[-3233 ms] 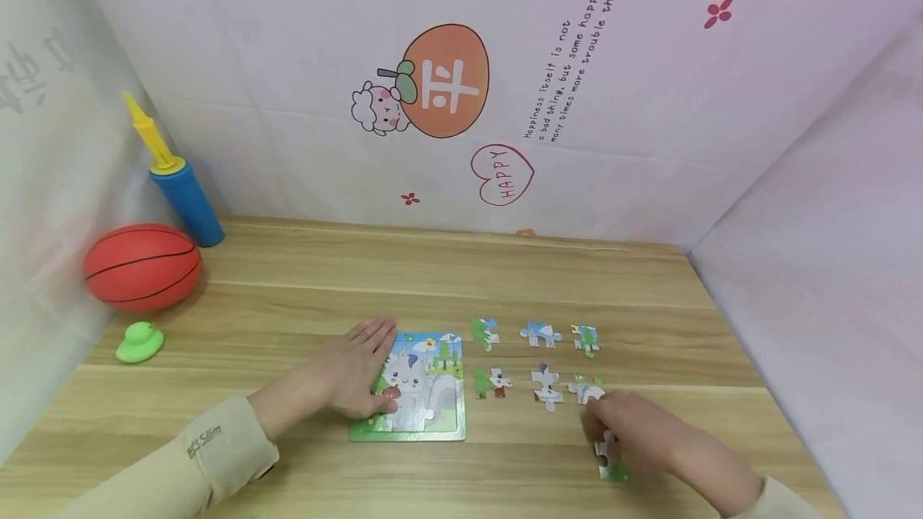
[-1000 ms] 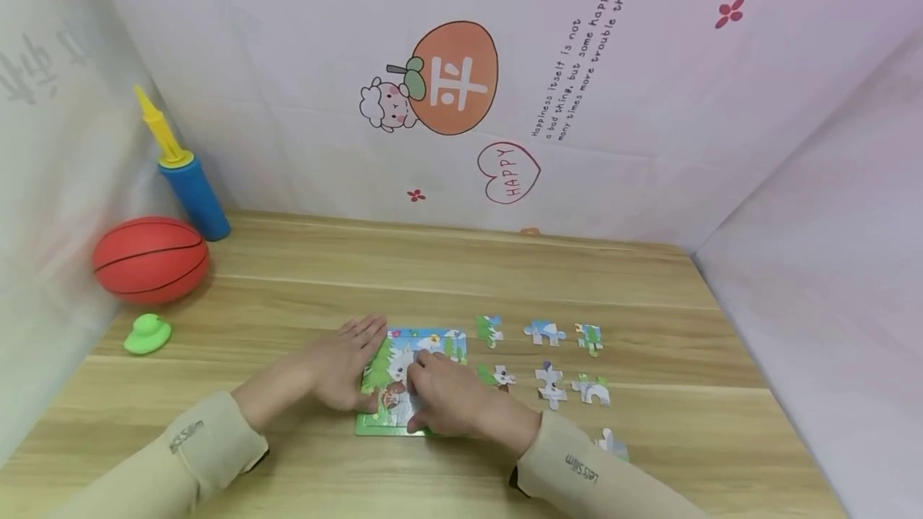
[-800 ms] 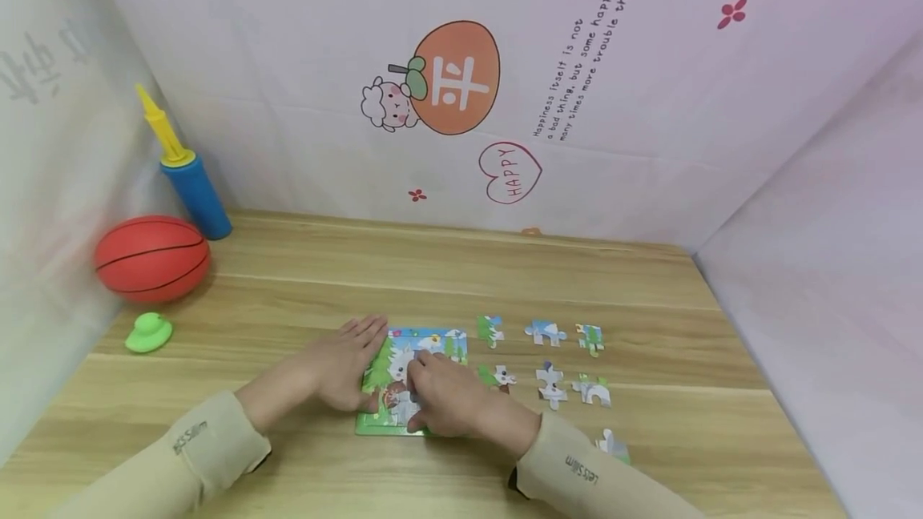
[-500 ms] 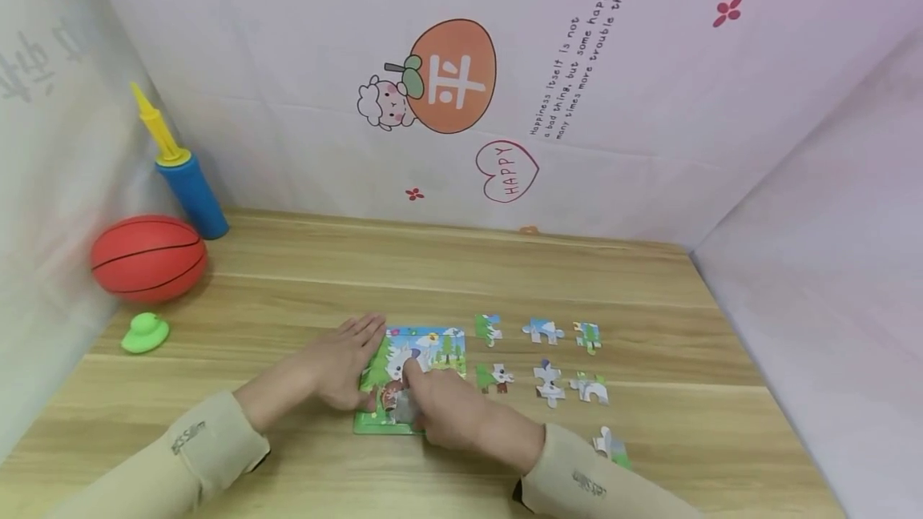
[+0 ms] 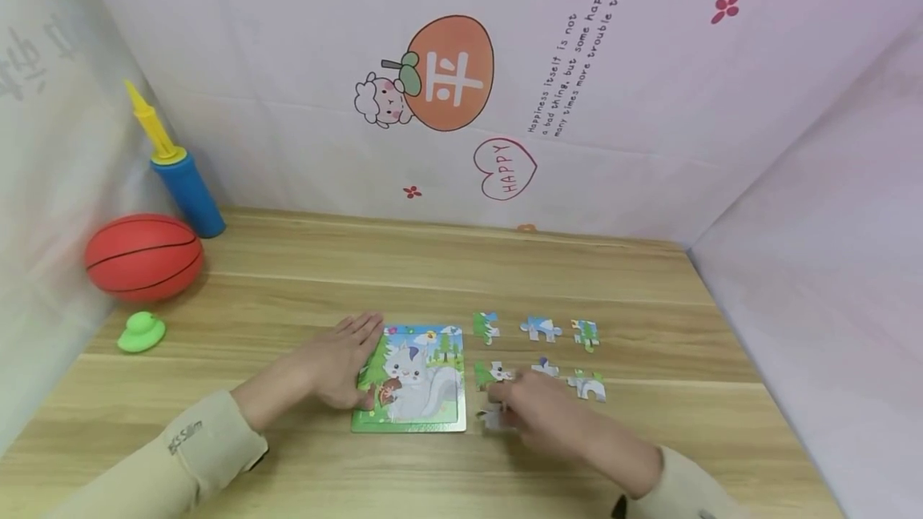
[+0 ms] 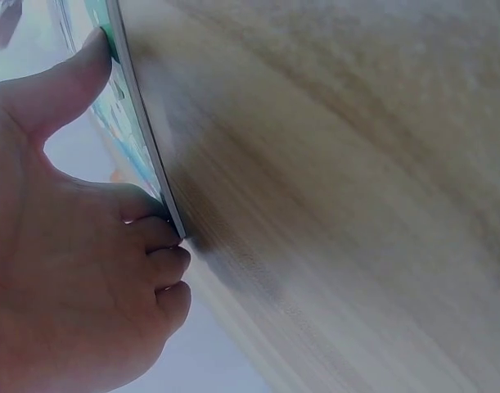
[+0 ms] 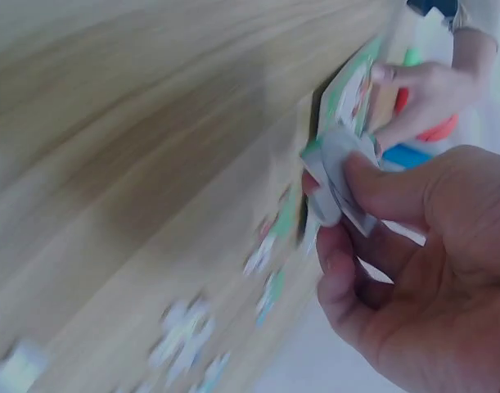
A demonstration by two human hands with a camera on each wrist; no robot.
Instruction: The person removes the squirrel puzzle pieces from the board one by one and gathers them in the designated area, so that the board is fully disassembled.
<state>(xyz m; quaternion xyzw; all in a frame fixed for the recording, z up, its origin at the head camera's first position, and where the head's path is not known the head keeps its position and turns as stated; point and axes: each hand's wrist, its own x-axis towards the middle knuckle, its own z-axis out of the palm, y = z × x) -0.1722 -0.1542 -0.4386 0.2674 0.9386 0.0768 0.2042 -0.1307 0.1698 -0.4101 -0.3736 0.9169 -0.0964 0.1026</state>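
My left hand [image 5: 335, 367] rests on the left side of a puzzle board [image 5: 404, 428] with a grey squirrel picture. In the left wrist view, the thumb of that hand [image 6: 61, 246] lies on the board's face and the other fingertips are at its edge. Just right of the board, my right hand [image 5: 551, 419] pinches a grey puzzle piece [image 5: 494, 420]. The right wrist view shows the piece [image 7: 340, 168], with a bit of green, between thumb and fingers. Close by lies a green and white puzzle piece [image 5: 490, 375]; a grey one [image 5: 546, 365] is partly hidden behind the right hand.
More loose puzzle pieces lie right of the board: a green one [image 5: 486, 327], a blue one [image 5: 541, 328], one with a tree [image 5: 586, 333] and a grey one [image 5: 589, 385]. At left are a red ball [image 5: 144, 257], a green toy duck [image 5: 141, 332] and a blue pump [image 5: 189, 193].
My right hand was at the lower right pieces, then over the board with a grey piece, and is now off the board to the right, holding it. My left hand stays on the board.
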